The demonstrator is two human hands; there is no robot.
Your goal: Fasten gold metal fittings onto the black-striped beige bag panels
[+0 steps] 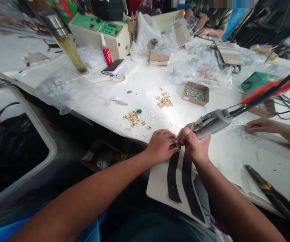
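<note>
My right hand is wrapped around a grey power screwdriver, its tip pointing down and left toward my left fingers. My left hand is closed over the far end of a cream panel that bears two black straps. Between both hands, the fingers hide the screwdriver's tip and most of a small dark piece. Just beyond my left hand lie gold metal fittings, a small teal ring-shaped container and a flat gold plate.
More gold fittings lie beside a small cardboard box of tiny silver parts. A co-worker's hand rests by scattered silver bits at right. Black-and-yellow pliers lie near the edge. A tall bottle and a machine stand behind.
</note>
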